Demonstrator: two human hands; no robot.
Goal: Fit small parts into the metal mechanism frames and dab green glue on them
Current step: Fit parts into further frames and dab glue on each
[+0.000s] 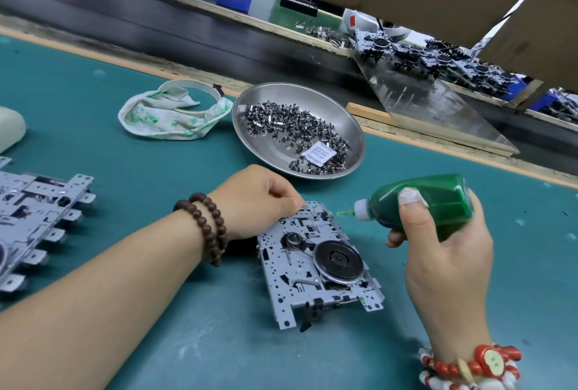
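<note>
A metal mechanism frame point(316, 264) with a black flywheel lies on the green mat in front of me. My left hand point(253, 202) grips its far left corner with curled fingers. My right hand point(444, 242) holds a green glue bottle point(428, 202) tipped sideways. The bottle's green nozzle tip touches the frame's far right corner. A steel dish point(247, 108) just beyond holds several small dark parts and a white sachet.
More metal frames point(34, 217) lie stacked at the left edge. A green-stained rag point(162, 117) and a tape roll sit behind the left hand. A conveyor belt, a clear plastic ramp point(438, 111) and finished mechanisms run along the back.
</note>
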